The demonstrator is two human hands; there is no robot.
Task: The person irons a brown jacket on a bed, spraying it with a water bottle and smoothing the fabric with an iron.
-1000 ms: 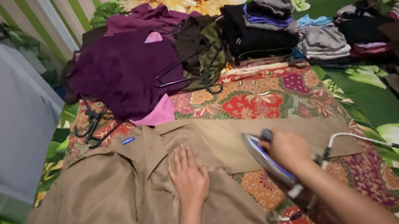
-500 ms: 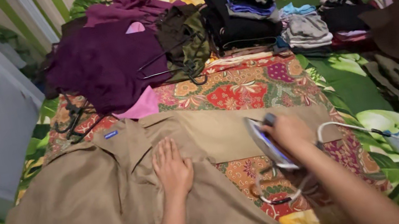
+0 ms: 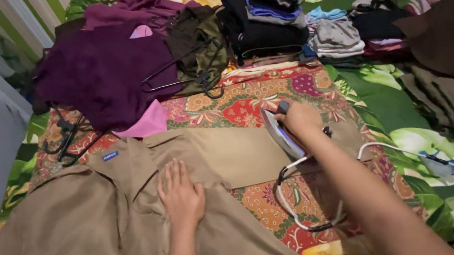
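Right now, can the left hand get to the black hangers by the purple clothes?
Probably yes: the left hand lies flat on the brown shirt, and only open shirt and patterned cloth lie between it and the black hangers.

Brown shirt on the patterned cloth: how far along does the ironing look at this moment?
Looks done: folded stacks at the far edge. In hand: the left hand lies flat on the brown shirt near its collar, and the right hand holds the iron tipped up over the outstretched sleeve. Left: the shirt body looks rumpled, and purple garments lie loose with hangers.
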